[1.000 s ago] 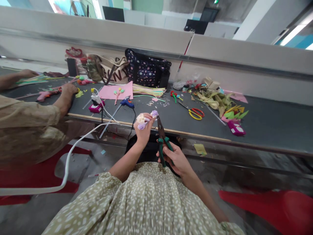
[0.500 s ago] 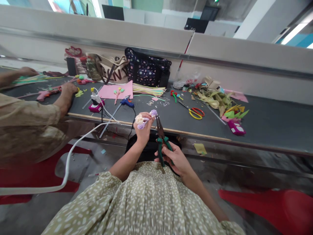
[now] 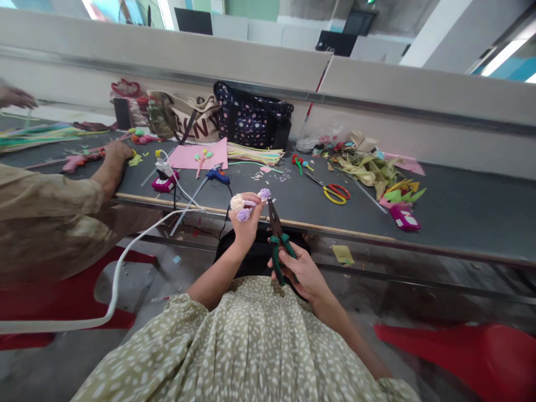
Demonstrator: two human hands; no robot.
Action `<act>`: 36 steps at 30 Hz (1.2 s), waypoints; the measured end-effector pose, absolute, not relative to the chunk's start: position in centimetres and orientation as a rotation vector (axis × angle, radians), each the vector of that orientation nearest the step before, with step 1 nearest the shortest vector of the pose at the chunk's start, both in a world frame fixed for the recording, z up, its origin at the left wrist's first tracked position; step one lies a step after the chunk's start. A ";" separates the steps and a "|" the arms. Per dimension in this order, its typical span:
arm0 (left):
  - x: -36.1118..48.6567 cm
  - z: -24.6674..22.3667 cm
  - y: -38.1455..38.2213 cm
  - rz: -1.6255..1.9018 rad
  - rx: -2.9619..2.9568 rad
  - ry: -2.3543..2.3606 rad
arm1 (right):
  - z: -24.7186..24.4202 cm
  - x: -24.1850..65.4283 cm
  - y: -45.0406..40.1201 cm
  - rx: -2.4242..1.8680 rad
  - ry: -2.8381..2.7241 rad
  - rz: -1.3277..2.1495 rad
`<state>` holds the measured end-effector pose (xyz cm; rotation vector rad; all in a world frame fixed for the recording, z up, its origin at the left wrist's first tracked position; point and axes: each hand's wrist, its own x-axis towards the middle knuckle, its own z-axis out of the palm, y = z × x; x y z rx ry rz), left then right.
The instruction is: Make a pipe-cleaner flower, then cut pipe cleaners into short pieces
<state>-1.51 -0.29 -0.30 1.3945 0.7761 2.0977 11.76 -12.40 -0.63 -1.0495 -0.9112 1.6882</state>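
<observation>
Pinched in my left hand (image 3: pixel 246 226) is a small pipe-cleaner flower bunch (image 3: pixel 243 214), with fuzzy purple and cream blooms showing above the fingers. One purple bloom (image 3: pixel 264 194) sticks out to the right. My right hand (image 3: pixel 302 269) is wrapped round the green handles of long-nose pliers (image 3: pixel 275 226), which point up and away from me. The pliers' tips are beside that right-hand bloom; whether they touch it I cannot tell. Both hands are in front of the table's edge, above my lap.
On the dark table (image 3: pixel 469 206) lie yellow-and-red-handled scissors (image 3: pixel 335 193), a blue glue gun (image 3: pixel 218 175), pink paper (image 3: pixel 178 158), pipe cleaners (image 3: pixel 255 154) and dried husks (image 3: pixel 372 167). Bags (image 3: pixel 253 117) stand at the back. A white cable (image 3: pixel 119 268) crosses at left. Beside me sits a co-worker (image 3: pixel 50 218).
The flower bunch and pliers have shifted very slightly, the pliers a little to the right. At far left, the co-worker's farther hand has lifted up and left from the pipe cleaners.
</observation>
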 end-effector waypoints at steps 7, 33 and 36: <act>-1.8 -0.3 -0.4 2.133 1.492 0.862 | -0.4 11.6 -12.5 -1.068 -0.937 1.647; -2.0 -0.3 0.6 1.824 0.970 0.578 | 0.4 11.7 -13.0 -1.038 -0.886 1.682; -2.0 -0.4 0.5 1.827 1.005 0.590 | 0.2 11.7 -13.0 -1.032 -0.897 1.690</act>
